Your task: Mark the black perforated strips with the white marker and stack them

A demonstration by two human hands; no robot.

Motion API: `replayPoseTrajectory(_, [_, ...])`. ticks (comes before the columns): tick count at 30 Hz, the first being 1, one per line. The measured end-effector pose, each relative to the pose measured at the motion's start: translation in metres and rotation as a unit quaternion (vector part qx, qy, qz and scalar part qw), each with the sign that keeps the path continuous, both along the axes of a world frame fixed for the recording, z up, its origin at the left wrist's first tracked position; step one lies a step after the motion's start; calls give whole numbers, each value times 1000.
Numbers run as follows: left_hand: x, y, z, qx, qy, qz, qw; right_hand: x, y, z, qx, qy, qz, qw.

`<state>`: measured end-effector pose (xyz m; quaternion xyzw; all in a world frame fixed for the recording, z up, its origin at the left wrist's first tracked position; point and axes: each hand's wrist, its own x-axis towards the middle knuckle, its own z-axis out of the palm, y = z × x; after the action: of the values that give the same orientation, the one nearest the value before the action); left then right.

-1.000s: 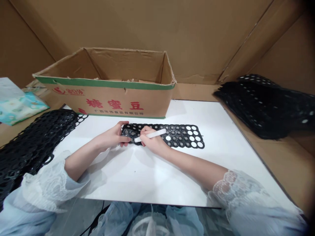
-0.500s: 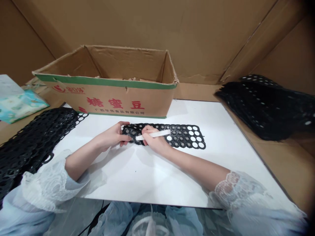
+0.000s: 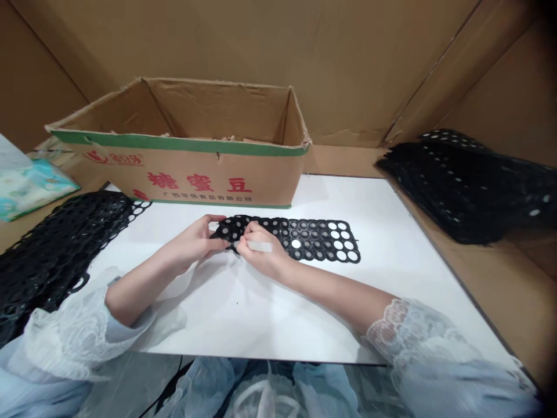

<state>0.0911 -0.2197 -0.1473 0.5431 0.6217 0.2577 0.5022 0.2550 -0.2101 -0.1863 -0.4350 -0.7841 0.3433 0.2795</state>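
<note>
A black perforated strip (image 3: 313, 238) with round holes lies across the white board (image 3: 304, 307). My left hand (image 3: 198, 241) pinches the strip's left end, which is lifted slightly off the board. My right hand (image 3: 261, 255) is closed around a white stick-like tool (image 3: 260, 247) and rests against the strip just right of my left hand. Several holes at the strip's left and right ends show white; the middle ones look filled with dark discs.
An open cardboard box (image 3: 191, 180) with red print stands behind the strip. Piles of black perforated strips lie at the left (image 3: 56, 244) and at the right (image 3: 470, 186). A tissue pack (image 3: 26, 186) sits far left. Cardboard walls surround the table.
The white tool has swung from lying across the strip to being tucked into my right hand. My left hand has raised the strip's left end a little.
</note>
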Motion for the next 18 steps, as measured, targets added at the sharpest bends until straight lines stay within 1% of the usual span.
replayPoseTrajectory(3, [-8,3,2,3,-3,-54,999,2,3,0,-13,37,-21,999])
replayPoseTrajectory(5, [-13,6,2,1,1,-77,997,5,6,2,-45,79,-32,995])
replayPoseTrajectory(8, [-16,10,2,-1,-1,-60,998,9,9,6,-83,139,-43,986])
replayPoseTrajectory(11, [-18,12,1,2,10,-46,999,8,8,10,-73,174,-38,981])
replayPoseTrajectory(14, [-24,15,1,-10,16,-72,997,1,9,14,-74,166,-14,983])
replayPoseTrajectory(18, [-31,21,0,-25,-23,-79,996,-8,13,12,-108,155,-9,982])
